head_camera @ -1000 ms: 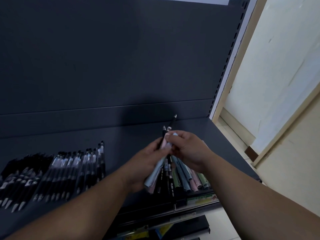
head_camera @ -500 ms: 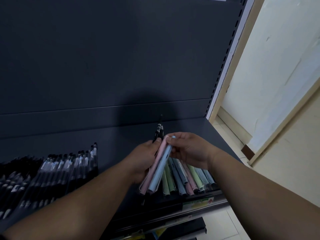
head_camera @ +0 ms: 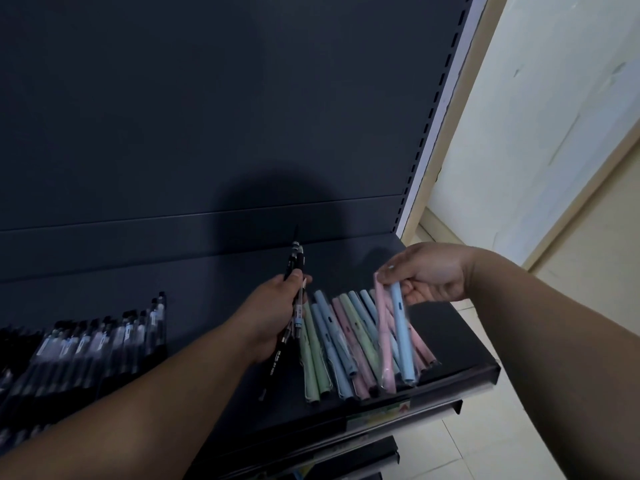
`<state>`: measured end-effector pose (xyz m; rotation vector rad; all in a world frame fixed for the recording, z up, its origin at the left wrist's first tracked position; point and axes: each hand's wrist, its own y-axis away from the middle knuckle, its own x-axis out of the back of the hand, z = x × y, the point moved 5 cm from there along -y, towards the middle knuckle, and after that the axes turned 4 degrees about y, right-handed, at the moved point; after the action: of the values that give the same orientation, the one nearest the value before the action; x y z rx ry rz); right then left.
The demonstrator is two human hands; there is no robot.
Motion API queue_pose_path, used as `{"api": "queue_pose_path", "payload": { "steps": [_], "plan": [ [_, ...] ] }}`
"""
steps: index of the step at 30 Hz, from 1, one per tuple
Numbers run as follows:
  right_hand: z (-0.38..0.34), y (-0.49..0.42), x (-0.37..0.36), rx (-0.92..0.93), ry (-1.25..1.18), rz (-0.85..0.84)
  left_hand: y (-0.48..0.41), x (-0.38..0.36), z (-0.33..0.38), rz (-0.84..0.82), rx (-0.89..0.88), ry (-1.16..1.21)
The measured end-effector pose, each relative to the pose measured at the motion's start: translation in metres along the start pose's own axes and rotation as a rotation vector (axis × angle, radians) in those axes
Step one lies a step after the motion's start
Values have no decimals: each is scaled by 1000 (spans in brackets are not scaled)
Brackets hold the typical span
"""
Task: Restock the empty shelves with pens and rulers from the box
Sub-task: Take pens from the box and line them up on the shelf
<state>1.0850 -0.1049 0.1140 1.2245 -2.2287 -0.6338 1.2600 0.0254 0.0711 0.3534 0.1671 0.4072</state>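
My left hand [head_camera: 273, 315] is shut on a few black pens [head_camera: 294, 271] that stick up past my fingers over the dark shelf [head_camera: 460, 344]. My right hand [head_camera: 427, 271] pinches the top of a clear packet of pastel pens [head_camera: 398, 336], one pink and one blue. The packet hangs over the right end of a row of pastel pens [head_camera: 332, 344] lying on the shelf. No box or rulers are in view.
A row of black pens [head_camera: 93, 341] lies on the shelf's left part. The shelf's dark back panel [head_camera: 207, 116] rises behind. A cream wall [head_camera: 540, 98] and tiled floor [head_camera: 485, 441] are to the right; a lower shelf edge [head_camera: 363, 459] shows below.
My hands have parted: the right hand took the pink-and-blue packet from the left hand's bundle and carried it right over the pastel row. The left hand keeps the black pens.
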Motion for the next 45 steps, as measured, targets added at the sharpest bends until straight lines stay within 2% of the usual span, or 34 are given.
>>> {"api": "queue_pose_path", "payload": {
  "steps": [3, 8, 11, 18, 23, 27, 38, 42, 45],
  "plan": [
    [-2, -11, 3, -52, 175, 92, -4, 0, -5, 23, -4, -80],
    [6, -31, -8, 68, 404, 417, -6, -1, -19, 38, 28, -148],
    [21, -31, -11, 64, 468, 501, -7, -2, -25, 34, 40, -149],
    [32, -11, -16, 20, 588, 514, -10, -4, -28, 33, 35, -148],
    [35, 0, -27, -46, 748, 473, -8, -2, -30, 44, 31, -154],
    [37, -1, -33, -69, 857, 507, -4, -2, -30, 34, 27, -169],
    [43, 8, -29, 28, 732, 689, 6, 0, -28, 35, -3, -198],
    [47, 14, -18, 51, 638, 818, 9, 3, -30, 41, 5, -224],
    [56, 10, -19, -42, 740, 709, 10, 4, -32, 42, 10, -218]
  ]
}}
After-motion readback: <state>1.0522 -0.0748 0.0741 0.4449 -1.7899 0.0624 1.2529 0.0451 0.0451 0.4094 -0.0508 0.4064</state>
